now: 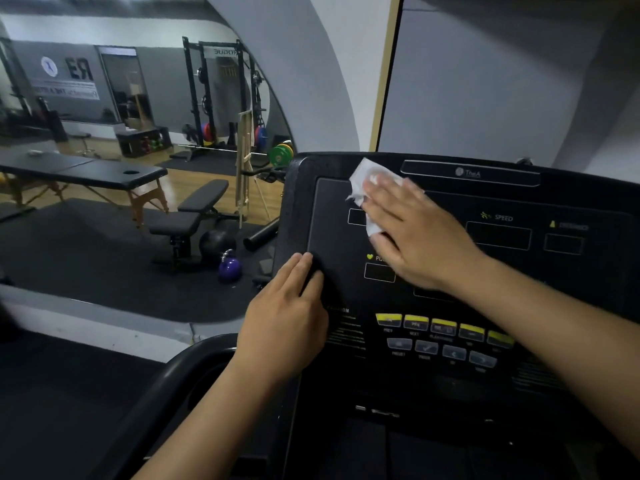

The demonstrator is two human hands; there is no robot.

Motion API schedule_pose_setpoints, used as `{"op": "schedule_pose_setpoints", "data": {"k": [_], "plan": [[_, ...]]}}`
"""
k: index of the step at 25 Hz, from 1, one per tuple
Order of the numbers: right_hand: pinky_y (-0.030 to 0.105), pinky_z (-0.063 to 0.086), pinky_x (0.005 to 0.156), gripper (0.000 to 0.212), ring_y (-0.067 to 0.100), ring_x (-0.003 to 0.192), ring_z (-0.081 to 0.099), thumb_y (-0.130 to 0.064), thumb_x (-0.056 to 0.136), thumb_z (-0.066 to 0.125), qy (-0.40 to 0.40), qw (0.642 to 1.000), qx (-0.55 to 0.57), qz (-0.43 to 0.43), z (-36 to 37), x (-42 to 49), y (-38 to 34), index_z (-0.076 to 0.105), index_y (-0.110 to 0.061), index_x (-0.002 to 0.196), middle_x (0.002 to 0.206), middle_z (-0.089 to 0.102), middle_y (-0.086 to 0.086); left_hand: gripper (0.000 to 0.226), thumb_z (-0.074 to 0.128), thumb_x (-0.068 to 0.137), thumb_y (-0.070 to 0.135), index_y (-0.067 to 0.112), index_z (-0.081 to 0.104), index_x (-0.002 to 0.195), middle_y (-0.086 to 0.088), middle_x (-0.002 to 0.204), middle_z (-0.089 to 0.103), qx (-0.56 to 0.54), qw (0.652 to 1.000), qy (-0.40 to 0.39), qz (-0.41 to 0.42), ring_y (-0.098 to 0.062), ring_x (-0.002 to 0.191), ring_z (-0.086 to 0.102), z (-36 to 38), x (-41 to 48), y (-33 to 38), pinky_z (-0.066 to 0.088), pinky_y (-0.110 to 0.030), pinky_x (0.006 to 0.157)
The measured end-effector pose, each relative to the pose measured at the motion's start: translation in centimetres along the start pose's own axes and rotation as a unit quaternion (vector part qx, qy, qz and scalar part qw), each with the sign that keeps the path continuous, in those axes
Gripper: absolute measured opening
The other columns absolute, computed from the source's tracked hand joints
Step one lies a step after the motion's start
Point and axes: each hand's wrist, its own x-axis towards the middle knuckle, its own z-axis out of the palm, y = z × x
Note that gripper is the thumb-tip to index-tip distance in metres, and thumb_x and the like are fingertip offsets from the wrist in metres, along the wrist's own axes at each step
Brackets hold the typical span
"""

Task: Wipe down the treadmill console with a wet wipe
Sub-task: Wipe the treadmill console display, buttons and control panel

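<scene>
The black treadmill console (502,258) fills the right half of the head view, with dark display windows and rows of yellow and grey buttons (443,332). My right hand (415,233) lies flat on the upper left part of the panel and presses a white wet wipe (360,183) against it; the wipe sticks out past my fingertips. My left hand (287,320) rests on the console's left edge, fingers curled over the rim and touching the panel.
A black handrail (194,362) curves below the console on the left. A mirror on the left wall reflects the gym: a massage table (90,171), a weight bench (194,216), a purple kettlebell (229,268), a squat rack (221,98).
</scene>
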Motion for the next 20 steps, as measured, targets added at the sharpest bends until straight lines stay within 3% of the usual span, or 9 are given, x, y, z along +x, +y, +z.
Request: {"op": "schedule_pose_setpoints", "data": {"k": [2,6,8,11,13,17,18,20], "plan": [[0.047,0.013,0.121,0.063,0.03,0.146,0.026,-0.038,0.091,0.038,-0.005,0.999,0.011,-0.035,1.2,-2.5,-1.8,0.043,-0.004,0.143,0.154,0.035,0.016,0.044,0.043,0.084,0.013,-0.002,0.067,0.118,-0.021,0.134,0.06,-0.014,0.999,0.025,0.039,-0.034,0.129,0.053,0.2,0.3,0.7,0.05,-0.041,0.101],[0.046,0.022,0.119,0.054,0.026,0.143,0.033,-0.035,0.091,0.044,-0.097,0.975,0.012,-0.201,2.8,-9.5,-3.5,0.051,-0.009,0.138,0.148,0.047,0.01,0.05,0.04,0.085,0.015,-0.003,0.061,0.127,-0.023,0.141,0.052,-0.008,0.998,0.014,0.068,-0.036,0.136,0.046,1.1,1.3,1.5,0.046,-0.043,0.107],[0.043,0.022,0.119,0.052,0.024,0.142,0.034,-0.034,0.094,0.04,-0.059,0.99,0.007,-0.131,1.5,-7.9,0.1,0.049,-0.01,0.14,0.149,0.044,0.011,0.056,0.038,0.083,0.016,-0.002,0.057,0.133,-0.025,0.145,0.048,0.013,0.998,-0.005,0.068,-0.04,0.138,0.041,1.6,2.1,1.9,0.045,-0.046,0.107],[0.037,0.006,0.122,0.059,0.018,0.149,0.014,-0.041,0.098,0.032,-0.006,0.999,0.001,0.033,-1.1,-5.4,4.8,0.036,-0.012,0.148,0.159,0.025,0.005,0.059,0.035,0.082,0.016,-0.001,0.055,0.135,-0.025,0.145,0.047,0.034,0.998,-0.005,0.053,-0.047,0.133,0.042,2.4,2.6,2.8,0.045,-0.053,0.104],[0.043,0.009,0.122,0.062,0.021,0.149,0.015,-0.044,0.095,0.038,-0.004,0.999,0.017,0.027,0.0,-7.2,3.3,0.037,-0.011,0.148,0.158,0.027,0.008,0.059,0.035,0.08,0.013,-0.003,0.056,0.133,-0.027,0.144,0.048,0.04,0.998,0.008,0.053,-0.051,0.129,0.044,3.0,2.5,3.0,0.046,-0.058,0.1],[0.046,0.022,0.118,0.058,0.025,0.145,0.029,-0.04,0.093,0.049,-0.087,0.98,0.004,-0.179,2.7,-13.8,-1.0,0.045,-0.01,0.143,0.153,0.038,0.01,0.059,0.035,0.078,0.01,-0.005,0.058,0.131,-0.028,0.14,0.051,0.044,0.997,0.028,0.056,-0.053,0.127,0.047,3.3,2.4,3.1,0.048,-0.059,0.096],[0.047,0.026,0.117,0.056,0.025,0.143,0.033,-0.038,0.093,0.048,-0.065,0.982,-0.003,-0.177,2.3,-13.2,0.3,0.046,-0.009,0.142,0.152,0.04,0.011,0.059,0.035,0.078,0.01,-0.005,0.058,0.131,-0.028,0.14,0.051,0.044,0.997,0.029,0.054,-0.053,0.127,0.047,3.2,2.4,3.2,0.049,-0.059,0.096],[0.049,0.027,0.116,0.056,0.028,0.142,0.034,-0.035,0.095,0.042,-0.009,0.999,-0.012,-0.045,0.5,-10.4,4.1,0.043,-0.006,0.143,0.152,0.038,0.015,0.058,0.034,0.08,0.011,-0.005,0.057,0.131,-0.028,0.14,0.051,0.048,0.997,0.024,0.052,-0.054,0.127,0.046,3.1,2.4,3.5,0.05,-0.059,0.095]]}}
